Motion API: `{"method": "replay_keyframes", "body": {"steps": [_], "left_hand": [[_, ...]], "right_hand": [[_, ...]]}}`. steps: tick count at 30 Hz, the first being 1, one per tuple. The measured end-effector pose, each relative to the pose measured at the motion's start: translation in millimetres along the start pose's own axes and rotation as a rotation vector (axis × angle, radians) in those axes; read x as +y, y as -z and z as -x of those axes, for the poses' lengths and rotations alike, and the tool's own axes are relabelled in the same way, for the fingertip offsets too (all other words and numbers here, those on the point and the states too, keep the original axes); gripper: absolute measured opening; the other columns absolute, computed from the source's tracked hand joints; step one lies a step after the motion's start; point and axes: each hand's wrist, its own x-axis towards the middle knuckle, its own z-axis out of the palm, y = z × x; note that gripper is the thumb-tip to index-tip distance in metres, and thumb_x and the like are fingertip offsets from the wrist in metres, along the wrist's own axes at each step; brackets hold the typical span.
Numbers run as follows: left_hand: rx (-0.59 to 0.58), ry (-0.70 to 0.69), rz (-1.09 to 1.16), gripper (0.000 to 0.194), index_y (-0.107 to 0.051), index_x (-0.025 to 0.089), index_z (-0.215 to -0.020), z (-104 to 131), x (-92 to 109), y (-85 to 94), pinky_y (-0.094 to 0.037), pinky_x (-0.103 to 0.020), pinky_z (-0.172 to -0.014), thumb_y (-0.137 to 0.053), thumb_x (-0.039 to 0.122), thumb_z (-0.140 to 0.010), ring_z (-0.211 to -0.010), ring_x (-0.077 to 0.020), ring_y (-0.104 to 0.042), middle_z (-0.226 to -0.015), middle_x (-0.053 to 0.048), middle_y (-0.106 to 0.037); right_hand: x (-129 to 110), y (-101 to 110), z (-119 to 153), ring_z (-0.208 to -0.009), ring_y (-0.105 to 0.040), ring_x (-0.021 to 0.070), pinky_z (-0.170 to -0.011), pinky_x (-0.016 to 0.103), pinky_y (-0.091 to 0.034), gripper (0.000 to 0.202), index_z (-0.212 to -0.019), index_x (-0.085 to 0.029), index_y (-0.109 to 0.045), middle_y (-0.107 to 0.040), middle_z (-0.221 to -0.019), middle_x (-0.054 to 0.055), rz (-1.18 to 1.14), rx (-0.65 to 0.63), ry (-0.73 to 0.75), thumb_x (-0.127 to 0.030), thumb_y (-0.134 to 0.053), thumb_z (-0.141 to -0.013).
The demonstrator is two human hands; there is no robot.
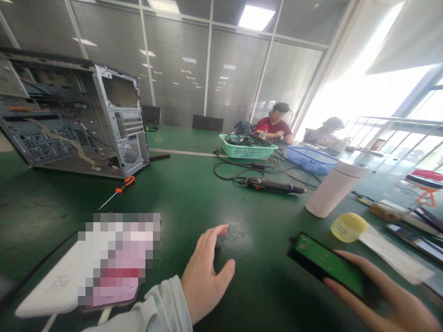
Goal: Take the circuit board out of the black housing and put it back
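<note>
My left hand (207,272) is above the green table, fingers apart and nothing in it. At the right, my right hand (384,295) grips a black box-shaped device with a green circuit board (327,258) on its upper face, thumb and fingers along its sides. The hand is slightly blurred, and its lower part runs out of view. To the left of my left hand lie a pink phone (116,281) and a white power bank (58,286) with cables, both partly pixelated. Beyond the device are a yellow round container (349,227) and a pale tumbler (334,189).
An opened computer case (129,120) stands at the left, an orange-handled screwdriver (125,184) before it. A corded electric screwdriver (273,185) lies mid-table. Behind it are a green basket (247,151) of cables and a blue basket (311,161). Two people sit at the far side.
</note>
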Motion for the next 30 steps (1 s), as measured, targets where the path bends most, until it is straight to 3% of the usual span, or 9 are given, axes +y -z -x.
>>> {"method": "replay_keyframes", "body": {"steps": [2, 3, 4, 8, 15, 21, 23, 27, 30], "left_hand": [[0.003, -0.026, 0.031, 0.066, -0.034, 0.026, -0.138, 1, -2, -0.7, -0.039, -0.053, -0.104, -0.056, 0.013, -0.077, -0.128, -0.0293, -0.047, -0.135, -0.011, -0.052], [0.006, -0.041, 0.048, 0.071, -0.029, 0.026, -0.141, 2, -2, -0.8, -0.035, -0.053, -0.107, -0.056, 0.012, -0.077, -0.131, -0.0288, -0.044, -0.138, -0.011, -0.049], [0.009, -0.053, 0.065, 0.073, -0.026, 0.026, -0.143, 1, -3, -0.8, -0.032, -0.053, -0.11, -0.055, 0.01, -0.077, -0.133, -0.0281, -0.042, -0.141, -0.011, -0.047], [0.048, -0.025, 0.126, 0.069, -0.029, 0.023, -0.14, -3, -5, -0.3, -0.022, -0.052, -0.115, -0.05, 0.008, -0.076, -0.136, -0.0259, -0.037, -0.144, -0.01, -0.043], [0.14, 0.076, 0.227, 0.053, -0.038, 0.024, -0.127, -9, -5, -2.6, -0.039, -0.046, -0.106, -0.056, 0.015, -0.078, -0.12, -0.0242, -0.054, -0.125, -0.008, -0.056], [0.136, 0.08, 0.2, 0.033, -0.051, 0.026, -0.109, -9, -2, -0.4, -0.044, -0.044, -0.097, -0.06, 0.021, -0.078, -0.107, -0.0248, -0.06, -0.11, -0.004, -0.062], [0.104, 0.09, 0.224, 0.035, -0.051, 0.025, -0.113, -9, -2, 0.3, -0.045, -0.044, -0.096, -0.06, 0.025, -0.079, -0.106, -0.0248, -0.06, -0.113, -0.005, -0.062], [0.02, 0.089, 0.248, 0.047, -0.049, 0.025, -0.124, -8, 1, 1.7, -0.046, -0.043, -0.092, -0.059, 0.03, -0.079, -0.116, -0.0278, -0.053, -0.128, -0.01, -0.054], [-0.023, 0.077, 0.237, 0.043, -0.054, 0.024, -0.12, -8, 4, 3.0, -0.046, -0.043, -0.092, -0.057, 0.03, -0.077, -0.121, -0.0288, -0.049, -0.131, -0.01, -0.051]], "right_hand": [[-30, -26, -13, -0.081, -0.062, 0.0249, -0.064, 0.032, -0.056, 0.037, -0.111, -0.031, -0.062, -0.063, -0.098, 0.005, -0.033, -0.156, 0.085, -0.047, -0.072, -0.078], [-47, -41, -19, -0.091, -0.061, 0.0251, -0.074, 0.034, -0.056, 0.033, -0.113, -0.029, -0.06, -0.06, -0.106, 0.004, -0.066, -0.224, 0.117, -0.04, -0.066, -0.082], [-64, -56, -25, -0.091, -0.061, 0.0236, -0.074, 0.033, -0.054, 0.03, -0.111, -0.027, -0.059, -0.059, -0.106, 0.003, -0.11, -0.275, 0.139, -0.036, -0.062, -0.083], [-106, -100, -41, -0.096, -0.056, 0.0214, -0.083, 0.033, -0.048, 0.029, -0.111, -0.025, -0.056, -0.057, -0.106, 0.002, -0.264, -0.344, 0.163, -0.029, -0.056, -0.082], [-88, -109, -46, -0.102, -0.054, 0.0198, -0.081, 0.028, -0.049, 0.04, -0.121, -0.023, -0.045, -0.053, -0.114, 0.003, -0.509, -0.334, 0.028, -0.036, -0.056, -0.084], [-84, -108, -45, -0.077, -0.053, 0.0141, -0.066, 0.02, -0.047, 0.027, -0.105, -0.02, -0.049, -0.051, -0.092, 0.001, -0.663, -0.258, 0.017, -0.035, -0.059, -0.085], [-85, -110, -46, -0.069, -0.052, 0.0137, -0.057, 0.019, -0.046, 0.036, -0.099, -0.018, -0.049, -0.051, -0.085, 0.001, -0.745, -0.267, -0.105, -0.044, -0.066, -0.081], [-83, -114, -51, -0.047, -0.047, 0.0112, -0.039, 0.015, -0.037, 0.066, -0.087, -0.018, -0.044, -0.048, -0.061, -0.004, -0.911, -0.32, -0.509, -0.069, -0.075, -0.059], [-82, -115, -54, -0.037, -0.038, 0.0086, -0.031, 0.012, -0.025, 0.067, -0.082, -0.019, -0.039, -0.04, -0.051, -0.007, -0.963, -0.383, -0.689, -0.071, -0.073, -0.057]]}}
